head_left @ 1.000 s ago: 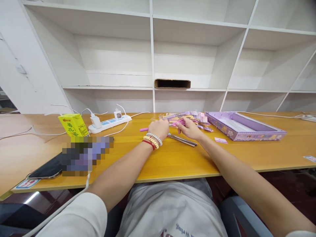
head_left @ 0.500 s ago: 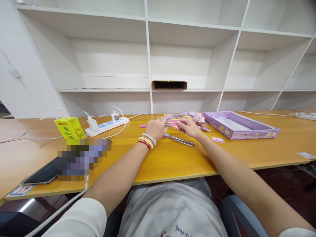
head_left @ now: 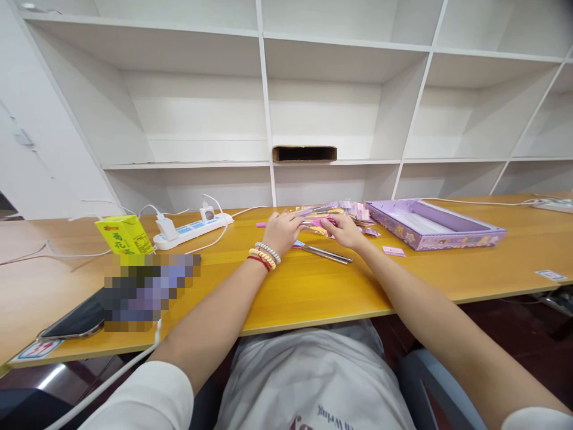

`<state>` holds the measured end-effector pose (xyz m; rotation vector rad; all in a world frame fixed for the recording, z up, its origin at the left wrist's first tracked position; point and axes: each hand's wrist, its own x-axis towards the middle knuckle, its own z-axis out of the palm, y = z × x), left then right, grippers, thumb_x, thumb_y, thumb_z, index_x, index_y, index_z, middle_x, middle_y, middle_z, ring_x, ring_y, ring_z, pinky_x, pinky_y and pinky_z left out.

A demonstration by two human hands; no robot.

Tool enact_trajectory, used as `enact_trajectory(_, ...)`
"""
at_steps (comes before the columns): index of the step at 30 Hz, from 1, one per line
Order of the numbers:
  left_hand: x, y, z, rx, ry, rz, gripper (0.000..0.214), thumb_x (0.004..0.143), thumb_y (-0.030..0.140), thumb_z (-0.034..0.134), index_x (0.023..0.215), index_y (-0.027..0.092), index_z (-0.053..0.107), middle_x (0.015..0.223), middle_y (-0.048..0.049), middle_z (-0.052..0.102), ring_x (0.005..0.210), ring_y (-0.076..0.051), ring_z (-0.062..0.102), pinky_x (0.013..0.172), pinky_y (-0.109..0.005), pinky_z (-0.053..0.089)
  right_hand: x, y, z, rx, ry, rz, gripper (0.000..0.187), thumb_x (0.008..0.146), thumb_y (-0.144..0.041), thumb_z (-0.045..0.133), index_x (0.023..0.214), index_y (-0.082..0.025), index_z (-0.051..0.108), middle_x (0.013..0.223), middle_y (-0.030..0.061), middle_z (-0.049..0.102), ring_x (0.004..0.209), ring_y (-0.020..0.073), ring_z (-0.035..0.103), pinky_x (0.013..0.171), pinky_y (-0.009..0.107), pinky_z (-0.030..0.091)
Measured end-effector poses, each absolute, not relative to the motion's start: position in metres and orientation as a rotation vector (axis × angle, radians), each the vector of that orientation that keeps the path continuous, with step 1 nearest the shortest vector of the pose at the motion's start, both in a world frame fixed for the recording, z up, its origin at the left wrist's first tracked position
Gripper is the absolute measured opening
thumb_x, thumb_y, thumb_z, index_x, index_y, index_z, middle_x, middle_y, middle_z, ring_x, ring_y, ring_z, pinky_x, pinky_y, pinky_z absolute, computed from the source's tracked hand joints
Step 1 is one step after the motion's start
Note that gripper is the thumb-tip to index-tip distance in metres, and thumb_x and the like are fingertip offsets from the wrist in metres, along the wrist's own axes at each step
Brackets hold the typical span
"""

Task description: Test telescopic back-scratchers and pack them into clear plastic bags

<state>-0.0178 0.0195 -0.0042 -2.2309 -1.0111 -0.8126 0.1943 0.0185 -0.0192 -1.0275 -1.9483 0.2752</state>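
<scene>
My left hand [head_left: 283,232] is closed around slim metal sticks with pink parts [head_left: 261,225], which look like chopsticks; a pink end pokes out to its left. My right hand [head_left: 345,232] pinches the other side, by a pink part. Silver shafts [head_left: 310,223] show between the hands, but my fingers cover much of them. On the table just below lies a pair of metal sticks [head_left: 326,254] with a blue end, partly behind my left hand. Beyond the hands is a pile of clear-wrapped pink, purple and yellow pieces [head_left: 358,210].
An open purple tray-like box [head_left: 456,242] stands to the right, with a small pink card [head_left: 394,251] before it. On the left are a yellow carton [head_left: 125,234], a white power strip [head_left: 197,230] with cables, and a phone [head_left: 76,313]. White shelves [head_left: 331,43] rise behind.
The view has shifted slightly. Both hands keep nearly the same place and grip on the pink-and-silver sticks.
</scene>
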Motion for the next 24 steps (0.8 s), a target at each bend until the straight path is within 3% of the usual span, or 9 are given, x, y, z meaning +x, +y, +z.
enact_trajectory(7, -0.015, 0.011, -0.001, -2.31, -1.114, -0.708, 0.03, 0.09, 0.037, 0.04, 0.102, 0.025, 0.065, 0.095, -0.0058, 0.066, 0.084, -0.019, 0.058, 0.069, -0.032, 0.036, 0.195, 0.022, -0.021, -0.965, -1.924, 0.47, 0.045, 0.086, -0.056, 0.038, 0.069, -0.016, 0.052, 0.061, 0.0005, 0.054, 0.055, 0.0103, 0.047, 0.055, 0.023, 0.036)
enact_trajectory(14, -0.018, 0.015, 0.008, -2.28, -1.187, -0.669, 0.027, 0.089, 0.03, 0.04, 0.096, 0.023, 0.065, 0.093, -0.0072, 0.067, 0.091, -0.021, 0.055, 0.081, -0.037, 0.032, 0.193, 0.026, -0.022, -0.979, -1.911, 0.385, 0.046, 0.087, -0.055, 0.036, 0.065, -0.017, 0.052, 0.063, 0.0016, 0.056, 0.055, 0.0106, 0.047, 0.054, 0.023, 0.036)
enact_trajectory(18, -0.046, 0.028, 0.013, -2.133, -1.362, -0.738, 0.027, 0.088, 0.028, 0.039, 0.091, 0.022, 0.066, 0.091, -0.0082, 0.067, 0.091, -0.023, 0.053, 0.082, -0.039, 0.029, 0.22, 0.035, -0.02, -1.062, -1.658, 0.273, 0.046, 0.083, -0.057, 0.04, 0.062, -0.018, 0.052, 0.058, 0.0009, 0.054, 0.053, 0.0108, 0.046, 0.052, 0.023, 0.035)
enact_trajectory(24, -0.082, 0.048, 0.012, -2.041, -1.468, -0.787, 0.029, 0.089, 0.03, 0.037, 0.095, 0.024, 0.065, 0.098, -0.008, 0.064, 0.098, -0.025, 0.049, 0.086, -0.043, 0.025, 0.259, 0.053, -0.018, -1.057, -1.328, 0.408, 0.045, 0.077, -0.06, 0.049, 0.065, -0.016, 0.052, 0.055, -0.0006, 0.055, 0.042, 0.0074, 0.043, 0.041, 0.02, 0.032)
